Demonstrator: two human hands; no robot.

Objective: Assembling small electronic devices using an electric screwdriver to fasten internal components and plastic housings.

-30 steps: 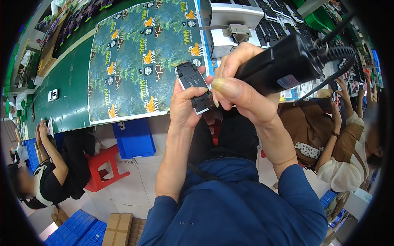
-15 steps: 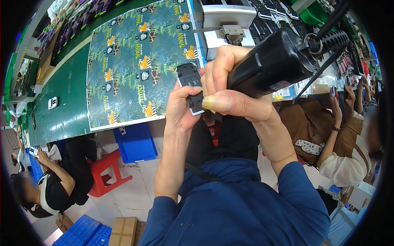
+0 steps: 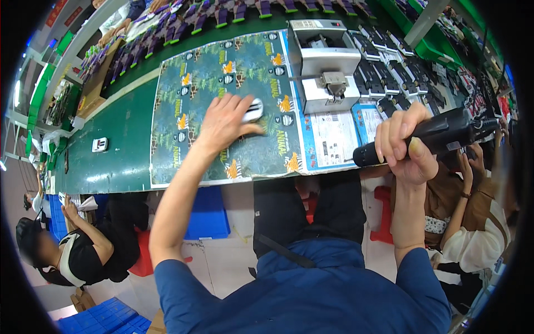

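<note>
My left hand (image 3: 225,123) is over the patterned sheet, palm down, its fingers stretched out and the thumb spread away. Right beside its fingertips a small white plastic piece with dark slots (image 3: 253,111) lies on the sheet; whether the fingers still touch it is hard to tell. My right hand (image 3: 409,145) is wrapped round a black electric screwdriver (image 3: 445,131), held near the table's front edge with its nose to the left. A similar white piece (image 3: 99,145) sits farther left on the green tabletop.
A silver metal device (image 3: 328,92) stands behind the sheet's right end. To its right are rows of black-and-white parts (image 3: 389,78). Purple-and-green parts (image 3: 200,22) line the far side. A blue bin (image 3: 208,214) sits below the table. Other people sit on both sides.
My hands have parted. The left moved left onto the sheet, and the piece with its black side showing is out of it. The right carried the screwdriver right and lower.
</note>
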